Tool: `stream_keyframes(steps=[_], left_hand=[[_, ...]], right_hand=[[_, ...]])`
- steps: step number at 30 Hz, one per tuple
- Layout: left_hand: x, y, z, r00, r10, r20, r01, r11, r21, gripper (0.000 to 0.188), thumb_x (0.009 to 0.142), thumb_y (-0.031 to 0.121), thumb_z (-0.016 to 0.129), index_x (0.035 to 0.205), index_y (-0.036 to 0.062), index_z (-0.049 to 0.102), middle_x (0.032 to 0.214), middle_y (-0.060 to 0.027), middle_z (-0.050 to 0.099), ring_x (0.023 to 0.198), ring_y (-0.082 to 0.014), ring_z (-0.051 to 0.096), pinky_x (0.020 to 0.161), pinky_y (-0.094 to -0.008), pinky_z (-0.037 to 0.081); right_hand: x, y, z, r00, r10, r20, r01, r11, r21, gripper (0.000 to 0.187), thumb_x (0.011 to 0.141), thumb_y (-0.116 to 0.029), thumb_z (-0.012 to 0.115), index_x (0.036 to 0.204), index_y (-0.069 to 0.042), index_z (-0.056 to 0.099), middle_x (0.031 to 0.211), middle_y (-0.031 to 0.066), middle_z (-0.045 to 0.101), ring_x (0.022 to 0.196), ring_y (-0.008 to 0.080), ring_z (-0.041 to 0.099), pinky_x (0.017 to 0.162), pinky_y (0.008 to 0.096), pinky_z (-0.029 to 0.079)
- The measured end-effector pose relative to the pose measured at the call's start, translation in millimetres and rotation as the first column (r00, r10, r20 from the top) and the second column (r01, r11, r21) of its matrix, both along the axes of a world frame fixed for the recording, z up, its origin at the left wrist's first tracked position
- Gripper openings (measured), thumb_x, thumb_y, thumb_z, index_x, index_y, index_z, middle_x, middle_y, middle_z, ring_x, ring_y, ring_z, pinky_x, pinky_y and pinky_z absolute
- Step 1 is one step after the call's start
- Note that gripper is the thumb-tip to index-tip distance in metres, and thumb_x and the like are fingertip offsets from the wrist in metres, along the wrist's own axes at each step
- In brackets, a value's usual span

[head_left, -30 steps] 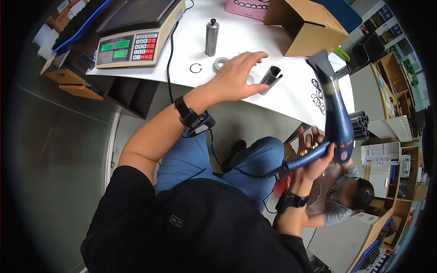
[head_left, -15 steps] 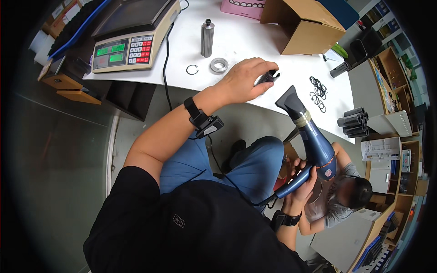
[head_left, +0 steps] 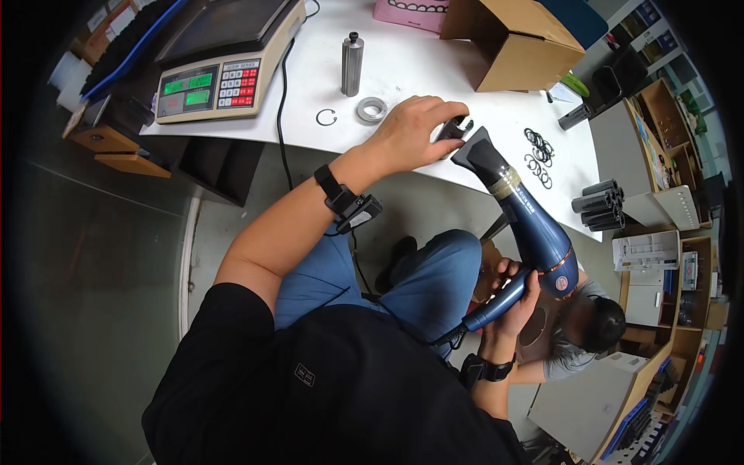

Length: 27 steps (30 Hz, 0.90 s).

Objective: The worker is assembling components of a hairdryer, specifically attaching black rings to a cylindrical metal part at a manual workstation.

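Note:
In my right hand [head_left: 515, 298], the fingers wrap round the handle of a dark blue hair dryer [head_left: 535, 232]. Its black flat nozzle [head_left: 474, 153] points up and left, close beside a small dark cylinder [head_left: 456, 128]. My left hand [head_left: 416, 133] grips that cylinder at the table's near edge; the palm and fingers hide part of it. Left of this hand lie a silver metal ring [head_left: 372, 110] and a thin black snap ring [head_left: 326, 117]. A fluted metal cylinder with a black knob on top [head_left: 352, 66] stands upright behind them.
A digital scale [head_left: 209, 85] stands at the table's left, its black cable [head_left: 283, 108] hanging over the edge. An open cardboard box [head_left: 527, 54] is at the back. Several black rings [head_left: 539, 155] and dark tubes [head_left: 601, 205] lie to the right. Another person [head_left: 593, 325] sits at lower right.
The hair dryer has moved left and up, bringing its nozzle nearer the dark cylinder. My left hand and the cylinder have shifted only slightly.

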<state>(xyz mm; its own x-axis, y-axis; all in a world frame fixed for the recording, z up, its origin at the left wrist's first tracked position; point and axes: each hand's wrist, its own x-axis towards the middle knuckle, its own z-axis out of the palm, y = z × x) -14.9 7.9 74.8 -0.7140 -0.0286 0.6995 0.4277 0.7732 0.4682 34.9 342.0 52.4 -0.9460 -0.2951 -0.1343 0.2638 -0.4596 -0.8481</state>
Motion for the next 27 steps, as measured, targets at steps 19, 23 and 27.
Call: stream_keyframes(steps=[19,23,27], left_hand=[[-0.5,11.5,-31.2,0.976,0.154,0.154,-0.162,0.986,0.042,0.041,0.082,0.025,0.078,0.115,0.0084,0.06,0.099,-0.0078,0.073,0.096,-0.0273,0.069,0.1,-0.0397,0.039],[1.4,17.7,-28.7,0.979,0.156,0.134,-0.166,0.984,0.068,0.039,0.083,0.026,0.079,0.114,0.009,0.061,0.096,-0.0062,0.073,0.097,-0.0267,0.069,0.099,-0.0397,0.039],[3.7,15.8,-28.5,0.976,0.169,0.136,-0.178,0.982,0.063,0.037,0.083,0.028,0.079,0.111,0.0096,0.063,0.095,-0.0061,0.074,0.096,-0.0263,0.069,0.099,-0.0395,0.039]], right_hand=[[3.9,-0.7,15.1,0.992,0.002,-0.126,0.01,0.996,0.092,0.042,0.107,-0.042,0.046,0.098,-0.002,0.057,0.098,0.0136,0.062,0.078,0.0193,0.057,0.086,0.032,0.046],[5.5,-0.6,22.2,0.991,0.012,-0.137,0.003,0.994,0.107,0.04,0.106,-0.04,0.048,0.097,-0.002,0.057,0.099,0.0138,0.062,0.081,0.0193,0.057,0.085,0.0317,0.046],[3.1,-2.3,33.2,0.958,0.009,-0.287,0.047,0.981,0.186,0.037,0.105,-0.038,0.051,0.098,-0.002,0.057,0.096,0.0127,0.06,0.084,0.0185,0.057,0.085,0.0302,0.045]])
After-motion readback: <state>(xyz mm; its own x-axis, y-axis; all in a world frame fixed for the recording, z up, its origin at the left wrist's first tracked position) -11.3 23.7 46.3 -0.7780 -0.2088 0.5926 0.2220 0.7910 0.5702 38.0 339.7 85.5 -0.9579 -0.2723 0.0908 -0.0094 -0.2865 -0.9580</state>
